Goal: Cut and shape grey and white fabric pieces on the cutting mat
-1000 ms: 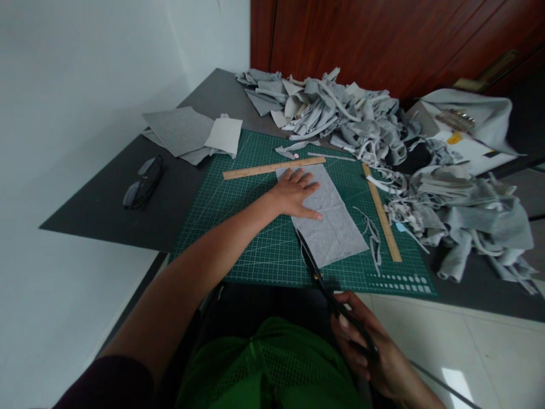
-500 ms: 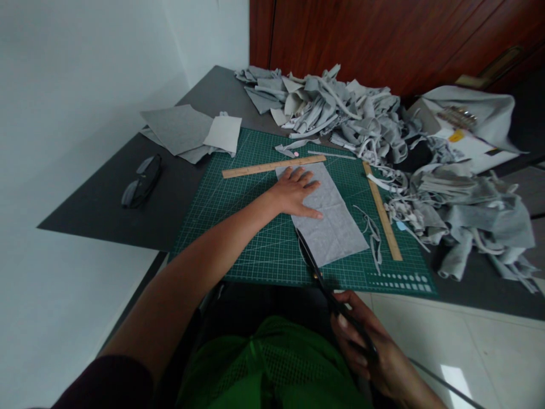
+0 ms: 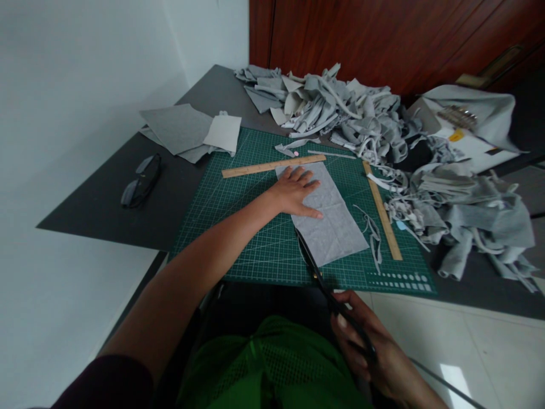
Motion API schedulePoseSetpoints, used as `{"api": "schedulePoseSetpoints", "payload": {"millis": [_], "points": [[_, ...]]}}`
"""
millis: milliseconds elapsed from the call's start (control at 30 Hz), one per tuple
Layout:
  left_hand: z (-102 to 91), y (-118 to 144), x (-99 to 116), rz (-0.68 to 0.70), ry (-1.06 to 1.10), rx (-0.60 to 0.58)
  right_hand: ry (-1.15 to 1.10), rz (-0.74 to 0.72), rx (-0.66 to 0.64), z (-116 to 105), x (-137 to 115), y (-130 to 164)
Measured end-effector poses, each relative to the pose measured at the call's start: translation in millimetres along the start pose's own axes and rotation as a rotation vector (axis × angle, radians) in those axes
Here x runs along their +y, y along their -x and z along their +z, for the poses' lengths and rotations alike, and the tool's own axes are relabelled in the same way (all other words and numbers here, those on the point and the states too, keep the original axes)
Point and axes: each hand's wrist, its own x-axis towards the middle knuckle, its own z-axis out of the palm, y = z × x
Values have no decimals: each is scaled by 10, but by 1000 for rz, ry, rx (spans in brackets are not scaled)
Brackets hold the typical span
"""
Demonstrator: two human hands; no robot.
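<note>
A long grey fabric piece (image 3: 334,224) lies on the green cutting mat (image 3: 238,227). My left hand (image 3: 296,193) presses flat on its upper left part, fingers spread. My right hand (image 3: 366,346), near the table's front edge, grips the handles of black scissors (image 3: 317,272). The blades reach along the fabric's left edge toward my left thumb.
Two wooden rulers lie on the mat, one along the top (image 3: 272,166) and one at the right (image 3: 382,210). Thin grey offcuts (image 3: 372,236) lie between. A heap of grey scraps (image 3: 383,130) fills the back and right. Flat grey sheets (image 3: 187,132) and dark glasses (image 3: 140,182) are at left.
</note>
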Motion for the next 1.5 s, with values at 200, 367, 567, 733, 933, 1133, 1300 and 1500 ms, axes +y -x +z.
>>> {"api": "schedulePoseSetpoints", "payload": {"millis": [200,367,567,733,933,1133,1300,1500], "points": [[1,11,4,-8,9,9,-68,7,7,-77,98,55],[7,1,1,-12,3,7,-118,46,58,-47,72,194],[-1,0,3,-8,5,-5,-75,60,83,23,17,247],[-8,-1,3,-10,3,-10,-26,69,111,48,60,288],[-14,0,13,-8,-8,-14,32,25,109,88,83,251],[5,-3,4,-7,-7,4,35,-9,112,83,88,136],[8,-6,2,-8,-6,1,41,-45,49,33,97,29],[-2,2,14,-13,-16,-2,80,-63,36,45,19,-37]]}}
